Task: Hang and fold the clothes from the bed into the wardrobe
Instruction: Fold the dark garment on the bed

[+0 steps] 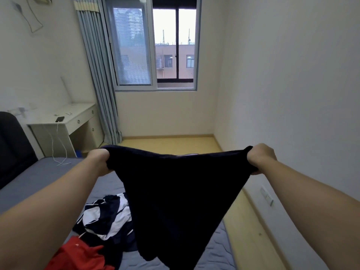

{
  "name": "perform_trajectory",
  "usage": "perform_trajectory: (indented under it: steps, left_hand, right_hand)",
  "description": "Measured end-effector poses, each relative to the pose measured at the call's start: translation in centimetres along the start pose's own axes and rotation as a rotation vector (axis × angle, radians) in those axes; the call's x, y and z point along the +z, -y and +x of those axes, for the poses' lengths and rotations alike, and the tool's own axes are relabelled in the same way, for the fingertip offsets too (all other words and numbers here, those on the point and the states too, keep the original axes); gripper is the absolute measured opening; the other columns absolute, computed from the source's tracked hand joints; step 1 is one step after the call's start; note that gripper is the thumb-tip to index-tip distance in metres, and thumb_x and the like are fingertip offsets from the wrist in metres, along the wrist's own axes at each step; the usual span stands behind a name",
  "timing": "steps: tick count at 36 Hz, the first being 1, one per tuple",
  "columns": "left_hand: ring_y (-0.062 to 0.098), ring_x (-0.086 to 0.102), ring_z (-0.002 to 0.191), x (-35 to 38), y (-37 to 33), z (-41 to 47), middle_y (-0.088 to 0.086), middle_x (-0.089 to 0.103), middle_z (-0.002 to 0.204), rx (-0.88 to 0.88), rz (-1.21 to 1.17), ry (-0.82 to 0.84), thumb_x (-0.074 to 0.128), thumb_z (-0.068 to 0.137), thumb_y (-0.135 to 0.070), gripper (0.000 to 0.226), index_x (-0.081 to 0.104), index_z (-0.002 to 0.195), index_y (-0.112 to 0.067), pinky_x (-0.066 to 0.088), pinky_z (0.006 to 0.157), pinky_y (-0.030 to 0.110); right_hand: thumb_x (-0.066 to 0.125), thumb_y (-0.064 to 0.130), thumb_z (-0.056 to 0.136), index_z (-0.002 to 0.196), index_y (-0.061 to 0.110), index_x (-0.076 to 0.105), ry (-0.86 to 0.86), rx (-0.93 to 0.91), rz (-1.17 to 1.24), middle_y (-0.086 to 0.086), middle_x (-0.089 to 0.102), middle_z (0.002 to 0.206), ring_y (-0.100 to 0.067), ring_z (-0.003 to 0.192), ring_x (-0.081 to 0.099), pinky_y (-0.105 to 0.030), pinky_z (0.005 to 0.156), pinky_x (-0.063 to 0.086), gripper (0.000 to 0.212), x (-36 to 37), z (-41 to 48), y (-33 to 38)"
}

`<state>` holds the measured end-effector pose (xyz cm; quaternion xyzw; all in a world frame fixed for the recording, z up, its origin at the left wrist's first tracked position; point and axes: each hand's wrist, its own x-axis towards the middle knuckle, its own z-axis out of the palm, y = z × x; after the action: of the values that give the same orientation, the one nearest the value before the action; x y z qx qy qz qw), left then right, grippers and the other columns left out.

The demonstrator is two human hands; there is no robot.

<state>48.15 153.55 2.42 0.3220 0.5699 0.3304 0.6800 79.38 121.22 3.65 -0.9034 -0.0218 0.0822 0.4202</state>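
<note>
A dark navy garment (175, 191) hangs stretched in the air over the bed (44, 172). My left hand (99, 160) grips its upper left corner and my right hand (261, 158) grips its upper right corner, both arms held out in front. The cloth sags between them and tapers down to the bottom of the view. Under it on the grey mattress lie a navy and white striped garment (107, 215) and a red garment (81, 254). No wardrobe is in view.
A white desk (78, 117) with a dark phone (60, 119) and a white cable stands at the left by the grey curtain (101, 90). A dark chair back (13, 145) is at the far left. Yellow floor runs between bed and right wall.
</note>
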Motion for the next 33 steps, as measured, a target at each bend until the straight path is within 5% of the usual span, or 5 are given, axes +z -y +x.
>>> perform_trajectory:
  steps: [9,17,24,29,33]
  left_hand:
    - [0.031,0.053,0.075,-1.4,-1.4,-0.6,0.011,0.056,0.080,0.972,1.275,-0.262,0.060,0.083,-0.008,0.009,0.052,0.088,-0.011,0.042,0.063,0.037]
    - [0.040,0.059,0.095,-1.0,-1.5,-0.4,0.020,0.061,0.105,0.837,1.199,-0.316,0.046,0.093,-0.019,0.019,0.059,0.100,-0.007,0.048,0.079,0.045]
    - [0.034,0.058,0.095,0.8,0.5,-2.4,0.017,0.060,0.112,0.631,1.382,-0.290,0.061,0.086,-0.021,0.018,0.053,0.094,-0.006,0.049,0.078,0.039]
    - [0.027,0.029,0.146,5.3,6.0,-4.9,0.005,0.026,0.161,0.630,1.397,0.562,0.089,0.072,-0.028,0.113,0.017,0.159,-0.018,0.027,0.120,0.041]
    - [0.022,0.057,0.122,7.8,11.8,-7.0,0.003,0.058,0.137,0.531,1.179,0.869,0.079,0.085,-0.024,0.071,0.044,0.146,-0.020,0.045,0.106,0.037]
  right_hand:
    - [0.042,-0.009,0.090,0.087,-0.002,0.055,-0.006,0.046,0.322,-0.017,0.051,0.091,-0.038,0.076,0.055,-0.053,0.054,0.057,0.015,-0.2,0.6,0.7]
    - [0.049,0.005,0.088,0.133,0.005,0.049,0.006,0.041,0.391,-0.018,0.056,0.128,-0.041,0.105,0.060,-0.057,0.067,0.060,0.044,-0.7,0.4,1.8]
    - [0.043,0.012,0.088,0.129,0.005,0.047,0.023,-0.224,0.358,-0.017,0.058,0.123,-0.037,0.108,0.059,-0.050,0.091,0.054,0.042,0.4,-2.2,4.6]
    - [0.050,0.011,0.085,0.107,0.013,0.053,0.190,-0.572,0.251,-0.011,0.062,0.101,-0.031,0.093,0.060,-0.042,0.081,0.053,0.022,2.5,-5.7,7.4]
    - [0.054,0.012,0.087,0.102,0.011,0.058,0.254,-0.673,0.209,-0.009,0.064,0.095,-0.030,0.090,0.062,-0.041,0.076,0.054,0.016,3.5,-6.5,7.9]
